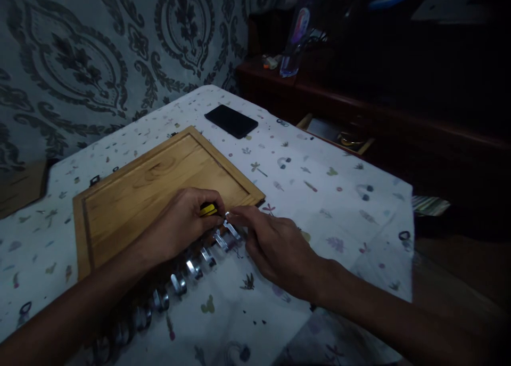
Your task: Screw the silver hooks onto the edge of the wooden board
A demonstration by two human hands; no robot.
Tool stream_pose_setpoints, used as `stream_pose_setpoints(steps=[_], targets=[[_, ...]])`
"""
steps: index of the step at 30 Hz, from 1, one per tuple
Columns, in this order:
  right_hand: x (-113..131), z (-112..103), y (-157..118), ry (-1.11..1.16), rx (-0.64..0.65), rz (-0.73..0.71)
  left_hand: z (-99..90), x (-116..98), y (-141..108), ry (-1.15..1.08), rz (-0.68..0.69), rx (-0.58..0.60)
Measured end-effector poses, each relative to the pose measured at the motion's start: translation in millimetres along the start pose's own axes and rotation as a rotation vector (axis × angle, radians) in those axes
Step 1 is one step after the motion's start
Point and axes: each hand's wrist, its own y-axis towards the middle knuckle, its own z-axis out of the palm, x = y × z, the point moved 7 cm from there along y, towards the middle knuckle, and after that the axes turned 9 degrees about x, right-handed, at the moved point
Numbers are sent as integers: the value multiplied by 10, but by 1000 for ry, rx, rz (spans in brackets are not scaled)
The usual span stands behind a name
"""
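A framed wooden board point(159, 169) lies flat on the table. Along its near edge runs a row of several shiny curved metal clips point(194, 269). My left hand point(189, 214) rests over the board's near right part, its fingers closed around a small yellow-and-black object point(208, 210); most of that is hidden, so its kind does not show. Close by, my right hand point(275, 243) pinches the endmost metal clip point(231, 229) near the board's right corner. The fingertips of both hands almost meet there. My left forearm covers part of the board.
A black phone point(231, 121) lies beyond the board on the patterned tablecloth point(331, 217). Farther back, a clear bottle point(295, 35) stands on a dark wooden cabinet point(343, 97) with a partly open drawer point(335, 134). Cardboard point(24, 187) lies at left, near the wall.
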Motion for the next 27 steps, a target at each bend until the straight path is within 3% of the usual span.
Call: stream_pose_setpoints(steps=[9, 19, 22, 27], targets=[[-11, 25, -9, 0, 13, 6, 12, -128, -19, 227, 94, -45], [0, -1, -13, 2, -23, -20, 42, -148, -8, 286, 176, 7], [2, -6, -19, -17, -15, -19, -49, -202, -63, 267, 170, -20], [-1, -12, -18, -37, -10, 2, -418, -278, -431, 132, 146, -222]])
